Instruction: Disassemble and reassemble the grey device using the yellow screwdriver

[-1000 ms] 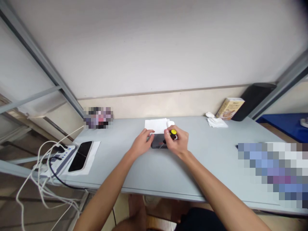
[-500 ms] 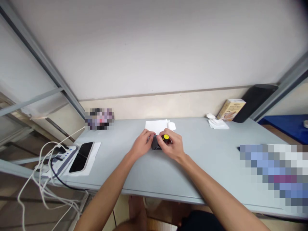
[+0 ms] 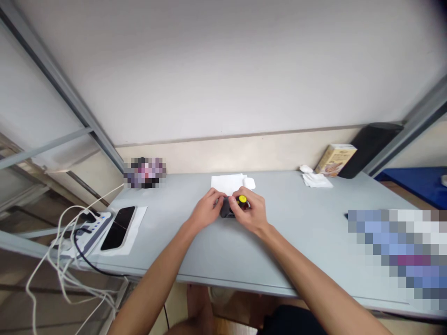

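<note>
Both hands meet over a small dark grey, box-like object (image 3: 226,210) at the middle of the desk. From its left side, my left hand (image 3: 206,209) grips it with bent fingers and thumb. My right hand (image 3: 253,209) is closed around its right end, the thumb pressed on top. Between the right thumb and fingers shows a black round part with a yellow top (image 3: 242,199). The fingers hide much of the object, so I cannot tell its exact kind. Just behind the hands lie a white sheet of paper (image 3: 226,182) and a small white rounded case (image 3: 249,183).
On the grey desk (image 3: 300,218), a phone (image 3: 119,228) and a power strip (image 3: 89,232) with tangled cables lie left. Crumpled tissues (image 3: 316,179), a yellow box (image 3: 335,159) and a black cylinder (image 3: 372,149) stand back right. Blurred items fill the right edge and back left.
The dark object has tilted slightly in my hands, and its yellow top has shifted a little to the right. Both hands keep their hold.
</note>
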Motion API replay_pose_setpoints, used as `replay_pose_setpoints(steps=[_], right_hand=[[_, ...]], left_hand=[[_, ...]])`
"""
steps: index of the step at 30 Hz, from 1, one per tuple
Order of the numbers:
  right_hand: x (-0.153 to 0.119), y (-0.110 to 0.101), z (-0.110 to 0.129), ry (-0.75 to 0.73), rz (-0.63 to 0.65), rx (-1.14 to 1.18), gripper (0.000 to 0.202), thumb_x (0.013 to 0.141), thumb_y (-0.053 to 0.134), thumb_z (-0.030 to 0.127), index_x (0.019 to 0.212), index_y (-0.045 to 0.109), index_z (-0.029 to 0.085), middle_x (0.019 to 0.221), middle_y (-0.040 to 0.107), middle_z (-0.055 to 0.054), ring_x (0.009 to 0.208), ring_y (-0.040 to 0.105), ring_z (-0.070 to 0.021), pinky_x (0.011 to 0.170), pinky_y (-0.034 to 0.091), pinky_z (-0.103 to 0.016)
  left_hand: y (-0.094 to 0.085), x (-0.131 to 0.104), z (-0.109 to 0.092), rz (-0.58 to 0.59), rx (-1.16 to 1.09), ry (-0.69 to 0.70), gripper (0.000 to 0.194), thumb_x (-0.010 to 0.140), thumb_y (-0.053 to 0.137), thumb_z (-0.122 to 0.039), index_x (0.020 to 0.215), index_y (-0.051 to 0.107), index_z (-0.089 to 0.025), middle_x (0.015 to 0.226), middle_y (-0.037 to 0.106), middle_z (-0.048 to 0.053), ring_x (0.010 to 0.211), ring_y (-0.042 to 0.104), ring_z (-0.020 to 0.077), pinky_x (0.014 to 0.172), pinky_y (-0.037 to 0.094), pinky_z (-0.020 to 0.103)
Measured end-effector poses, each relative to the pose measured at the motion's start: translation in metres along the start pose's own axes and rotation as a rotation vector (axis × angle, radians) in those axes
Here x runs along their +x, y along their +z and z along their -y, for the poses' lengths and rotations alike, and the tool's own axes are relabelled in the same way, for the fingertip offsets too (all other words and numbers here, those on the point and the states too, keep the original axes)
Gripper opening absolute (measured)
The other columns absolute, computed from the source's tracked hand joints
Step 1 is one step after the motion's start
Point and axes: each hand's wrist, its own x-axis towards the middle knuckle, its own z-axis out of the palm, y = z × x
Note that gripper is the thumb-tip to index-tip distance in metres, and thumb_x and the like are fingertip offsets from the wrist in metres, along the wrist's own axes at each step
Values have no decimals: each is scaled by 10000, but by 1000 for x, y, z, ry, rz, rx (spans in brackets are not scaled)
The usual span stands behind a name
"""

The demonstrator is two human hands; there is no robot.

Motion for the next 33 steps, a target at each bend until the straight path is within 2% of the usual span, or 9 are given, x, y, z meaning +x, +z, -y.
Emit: replay_pose_setpoints(steps=[5, 15, 23, 30, 33], right_hand=[[0, 0, 1, 16, 0, -3, 191, 956, 601, 270, 771, 601, 223, 650, 590, 20, 514, 454, -106, 506, 389, -257], [1, -1, 1, -55, 2, -23, 180, 947, 624, 226, 770, 590, 227, 637, 565, 35, 521, 467, -102, 513, 387, -249], [1, -1, -1, 16, 14, -8, 194, 947, 615, 271, 760, 592, 225, 645, 582, 25, 515, 456, -105, 511, 392, -258], [6, -4, -2, 178, -109, 30, 272, 968, 592, 357, 731, 579, 223, 614, 559, 28, 501, 447, -110, 478, 378, -254], [8, -6, -7, 252, -216, 45, 301, 984, 582, 412, 751, 575, 222, 605, 539, 33, 516, 470, -119, 488, 390, -251]], left_hand=[[-1, 1, -3, 20, 8, -11, 283, 1069, 456, -328, 1124, 713, -224, 1072, 639, 65, 941, 644, 194, 869, 524, 329], [-1, 0, -1, 13, 1, -1, 276, 1056, 464, -310, 1113, 720, -225, 1065, 645, 70, 925, 644, 198, 886, 527, 336], [-3, 0, -3, 9, 3, 7, 277, 1061, 467, -319, 1103, 721, -216, 1068, 646, 70, 914, 636, 188, 869, 530, 331], [-2, 0, -7, -33, -52, 59, 251, 1035, 503, -293, 1053, 737, -203, 997, 641, 62, 831, 596, 165, 830, 522, 316], [-4, -2, -11, 8, -81, 97, 248, 1027, 516, -290, 1030, 743, -189, 977, 645, 70, 843, 596, 174, 818, 510, 320]])
